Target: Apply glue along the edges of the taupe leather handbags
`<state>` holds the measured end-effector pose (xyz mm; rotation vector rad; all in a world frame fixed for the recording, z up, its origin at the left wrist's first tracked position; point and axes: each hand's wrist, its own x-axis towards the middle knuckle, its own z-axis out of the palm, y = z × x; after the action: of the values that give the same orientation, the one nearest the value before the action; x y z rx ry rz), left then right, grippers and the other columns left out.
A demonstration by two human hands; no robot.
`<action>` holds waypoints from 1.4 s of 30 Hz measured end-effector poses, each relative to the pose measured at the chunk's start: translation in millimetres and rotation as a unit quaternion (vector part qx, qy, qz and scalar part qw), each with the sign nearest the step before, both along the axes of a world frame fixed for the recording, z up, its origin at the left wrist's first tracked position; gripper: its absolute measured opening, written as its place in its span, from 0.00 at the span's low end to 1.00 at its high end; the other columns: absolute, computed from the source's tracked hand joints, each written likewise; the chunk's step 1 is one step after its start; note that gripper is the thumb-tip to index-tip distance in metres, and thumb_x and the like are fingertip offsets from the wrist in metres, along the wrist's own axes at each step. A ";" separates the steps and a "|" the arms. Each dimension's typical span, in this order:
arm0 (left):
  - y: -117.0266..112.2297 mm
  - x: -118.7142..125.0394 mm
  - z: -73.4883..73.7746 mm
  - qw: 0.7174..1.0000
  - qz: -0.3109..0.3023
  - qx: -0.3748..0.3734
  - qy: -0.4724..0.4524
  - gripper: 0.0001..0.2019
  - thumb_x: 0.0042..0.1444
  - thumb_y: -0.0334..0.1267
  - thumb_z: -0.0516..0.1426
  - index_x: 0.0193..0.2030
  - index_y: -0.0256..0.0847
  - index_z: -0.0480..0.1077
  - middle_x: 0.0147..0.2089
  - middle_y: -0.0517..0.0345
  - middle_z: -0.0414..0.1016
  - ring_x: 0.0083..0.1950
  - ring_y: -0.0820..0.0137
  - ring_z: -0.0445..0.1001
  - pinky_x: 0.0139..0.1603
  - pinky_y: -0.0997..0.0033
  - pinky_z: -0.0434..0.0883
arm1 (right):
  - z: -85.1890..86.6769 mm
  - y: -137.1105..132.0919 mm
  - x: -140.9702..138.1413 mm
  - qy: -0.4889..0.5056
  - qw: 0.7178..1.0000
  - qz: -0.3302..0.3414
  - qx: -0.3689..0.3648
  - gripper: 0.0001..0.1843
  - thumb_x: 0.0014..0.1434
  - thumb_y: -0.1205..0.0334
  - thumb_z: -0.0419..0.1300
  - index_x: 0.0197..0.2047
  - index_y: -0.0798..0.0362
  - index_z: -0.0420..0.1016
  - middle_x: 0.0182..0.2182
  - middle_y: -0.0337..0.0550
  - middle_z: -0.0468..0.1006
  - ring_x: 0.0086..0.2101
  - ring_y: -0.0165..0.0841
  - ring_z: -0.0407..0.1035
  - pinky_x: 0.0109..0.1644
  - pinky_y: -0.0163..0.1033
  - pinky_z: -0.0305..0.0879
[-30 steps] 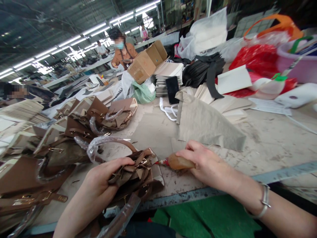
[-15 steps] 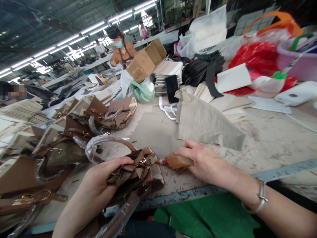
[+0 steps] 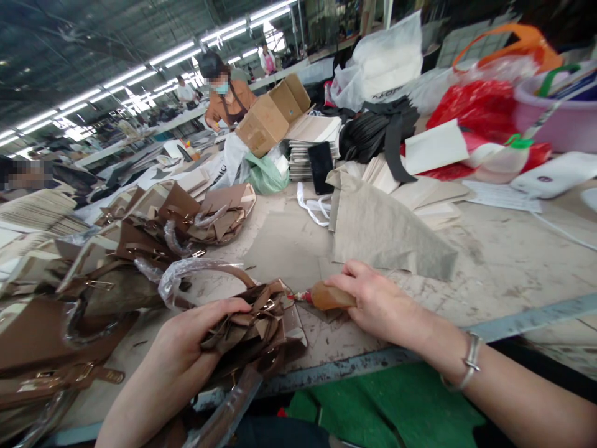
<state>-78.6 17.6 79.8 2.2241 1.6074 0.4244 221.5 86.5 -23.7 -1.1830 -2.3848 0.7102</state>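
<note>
My left hand (image 3: pixel 184 351) grips a brown leather handbag (image 3: pixel 259 326) at the table's front edge, fingers pressed over its folded straps and metal buckle. The bag's handle (image 3: pixel 205 270) is wrapped in clear plastic and arches up behind it. My right hand (image 3: pixel 377 302) holds a small amber squeeze bottle (image 3: pixel 326 297) lying almost flat, its red nozzle pointing left and nearly touching the bag's top edge. A metal bracelet sits on my right wrist.
Several more brown bags (image 3: pixel 140 242) are heaped at the left. A grey cloth (image 3: pixel 382 230), a black phone (image 3: pixel 321 167), stacked beige panels (image 3: pixel 310 140) and a cardboard box (image 3: pixel 270 118) lie beyond. Red and white plastic bags crowd the right. A person in brown works at the far bench.
My right hand and the bottle have shifted slightly left, bringing the nozzle closer to the bag. My left hand keeps its grip.
</note>
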 end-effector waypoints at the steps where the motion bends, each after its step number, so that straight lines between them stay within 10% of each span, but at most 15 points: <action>1: -0.1 -0.3 0.2 1.000 -0.003 0.001 0.001 0.17 0.55 0.29 0.55 0.49 0.52 0.73 0.47 0.68 0.80 0.46 0.75 0.79 0.49 0.88 0.69 | 3.0 -1.0 1.5 -0.005 1.000 0.005 -0.011 0.24 0.53 0.79 0.55 0.49 0.48 0.75 0.38 0.42 0.65 0.37 0.33 0.65 0.44 0.36 0.63; 14: -4.3 8.9 9.5 0.991 -0.080 0.093 0.056 0.26 0.46 0.25 0.49 0.50 0.53 0.70 0.46 0.70 0.81 0.43 0.76 0.80 0.47 0.88 0.71 | 11.2 -8.2 13.9 -0.003 0.998 0.027 -0.049 0.24 0.50 0.81 0.57 0.46 0.47 0.75 0.38 0.40 0.65 0.38 0.32 0.65 0.42 0.35 0.61; 42: -14.8 3.6 7.1 0.994 -0.076 0.029 0.070 0.30 0.42 0.25 0.47 0.52 0.52 0.70 0.48 0.67 0.80 0.46 0.70 0.80 0.48 0.80 0.73 | 16.1 -7.4 27.1 0.021 0.995 0.050 -0.078 0.27 0.49 0.82 0.56 0.46 0.44 0.76 0.37 0.38 0.67 0.36 0.30 0.67 0.39 0.34 0.61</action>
<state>-75.0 2.8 86.9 2.4490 1.4948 0.2823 248.5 79.0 -7.6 -1.1029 -2.4029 0.9601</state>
